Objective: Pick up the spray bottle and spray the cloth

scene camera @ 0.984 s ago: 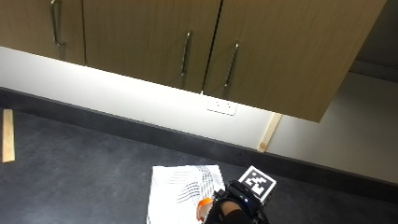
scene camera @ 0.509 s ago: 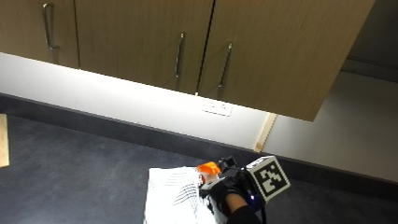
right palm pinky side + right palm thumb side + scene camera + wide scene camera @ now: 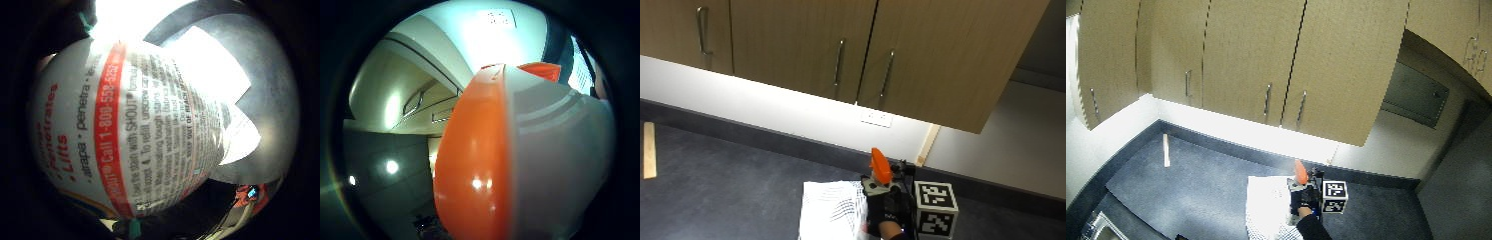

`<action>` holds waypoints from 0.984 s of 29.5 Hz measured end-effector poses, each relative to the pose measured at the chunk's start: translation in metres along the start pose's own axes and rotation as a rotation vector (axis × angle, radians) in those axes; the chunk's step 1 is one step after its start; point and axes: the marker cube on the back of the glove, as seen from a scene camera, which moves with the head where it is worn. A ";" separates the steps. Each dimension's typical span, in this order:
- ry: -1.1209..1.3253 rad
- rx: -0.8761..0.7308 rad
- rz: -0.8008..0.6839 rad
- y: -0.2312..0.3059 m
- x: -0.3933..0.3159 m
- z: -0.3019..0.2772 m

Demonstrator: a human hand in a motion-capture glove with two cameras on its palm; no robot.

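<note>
Black-gloved right hand (image 3: 883,212) curled round the spray bottle (image 3: 879,167), upright above the cloth (image 3: 830,210)

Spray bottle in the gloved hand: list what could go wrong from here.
1. The orange-topped white plastic spray bottle is raised in the black-gloved right hand beside the white patterned cloth, not clearly over it; spray may land on the dark countertop.
2. Which way the nozzle faces is unclear, so the mist may miss.
</note>
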 end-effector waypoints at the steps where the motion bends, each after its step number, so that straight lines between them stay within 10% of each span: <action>1: -0.007 -0.003 -0.009 0.002 -0.004 0.003; 29: -0.133 0.002 -0.127 -0.005 0.028 0.035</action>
